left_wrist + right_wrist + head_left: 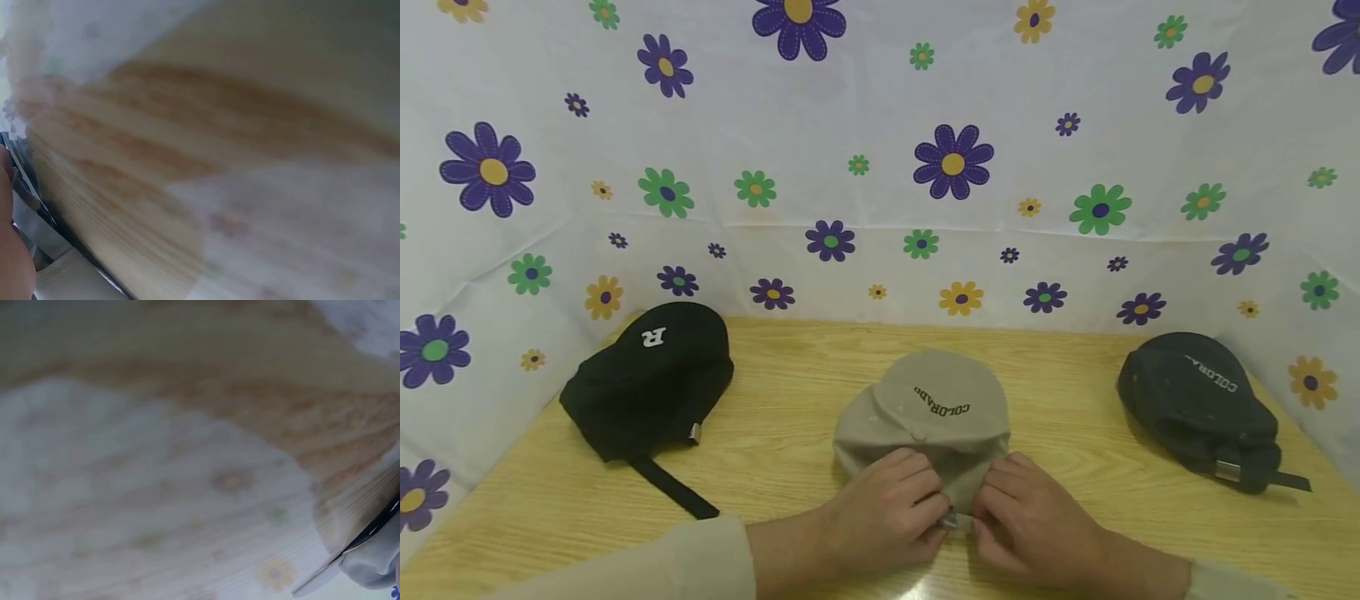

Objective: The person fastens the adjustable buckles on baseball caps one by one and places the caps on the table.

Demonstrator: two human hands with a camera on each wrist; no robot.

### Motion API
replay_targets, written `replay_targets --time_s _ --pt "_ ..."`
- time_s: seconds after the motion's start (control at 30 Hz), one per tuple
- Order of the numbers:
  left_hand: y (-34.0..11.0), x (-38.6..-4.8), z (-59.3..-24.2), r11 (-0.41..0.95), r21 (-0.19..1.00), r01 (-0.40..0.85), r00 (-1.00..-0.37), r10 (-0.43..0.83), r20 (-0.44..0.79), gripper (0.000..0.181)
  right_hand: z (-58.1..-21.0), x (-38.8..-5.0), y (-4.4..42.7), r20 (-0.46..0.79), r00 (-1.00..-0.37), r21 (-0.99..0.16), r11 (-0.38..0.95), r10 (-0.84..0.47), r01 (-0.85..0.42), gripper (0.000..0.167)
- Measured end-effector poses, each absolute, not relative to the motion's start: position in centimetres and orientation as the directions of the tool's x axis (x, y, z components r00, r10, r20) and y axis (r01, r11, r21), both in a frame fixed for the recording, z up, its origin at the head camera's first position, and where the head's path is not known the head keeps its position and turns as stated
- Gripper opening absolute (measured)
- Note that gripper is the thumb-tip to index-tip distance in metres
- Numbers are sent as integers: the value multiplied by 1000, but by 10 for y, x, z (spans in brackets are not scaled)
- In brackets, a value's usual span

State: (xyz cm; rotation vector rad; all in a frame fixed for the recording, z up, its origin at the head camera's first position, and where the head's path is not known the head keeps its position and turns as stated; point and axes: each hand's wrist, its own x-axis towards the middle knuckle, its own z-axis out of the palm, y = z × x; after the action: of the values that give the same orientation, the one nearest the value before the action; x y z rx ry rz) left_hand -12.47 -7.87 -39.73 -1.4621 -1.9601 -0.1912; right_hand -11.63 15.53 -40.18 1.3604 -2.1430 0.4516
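A beige cap (940,408) with dark COLORADO lettering sits at the middle of the table, its back side toward me. My left hand (891,508), fingers curled, pinches the back strap beside a small metal buckle (950,520). From the other side my right hand (1030,517) pinches the same strap (964,525), a short piece of which shows between the hands. The fingertips are partly hidden behind the knuckles. Both wrist views are mostly blurred; beige fabric (75,275) shows at the left wrist view's lower left, and fabric (375,556) at the right wrist view's lower right.
To the left lies a black cap (651,379) with a white R, its strap (673,487) hanging loose toward me. A dark grey cap (1198,408) with a metal buckle lies on the right. Behind the wooden table (790,400) hangs a flowered white cloth (865,108).
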Motion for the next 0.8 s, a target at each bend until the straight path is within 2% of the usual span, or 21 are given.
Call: replay_targets --time_s 0.8 --pt "-80 -126 -400 362 -285 887 -131 792 596 8 -403 -117 156 603 -351 1 440 -716 -898 9"
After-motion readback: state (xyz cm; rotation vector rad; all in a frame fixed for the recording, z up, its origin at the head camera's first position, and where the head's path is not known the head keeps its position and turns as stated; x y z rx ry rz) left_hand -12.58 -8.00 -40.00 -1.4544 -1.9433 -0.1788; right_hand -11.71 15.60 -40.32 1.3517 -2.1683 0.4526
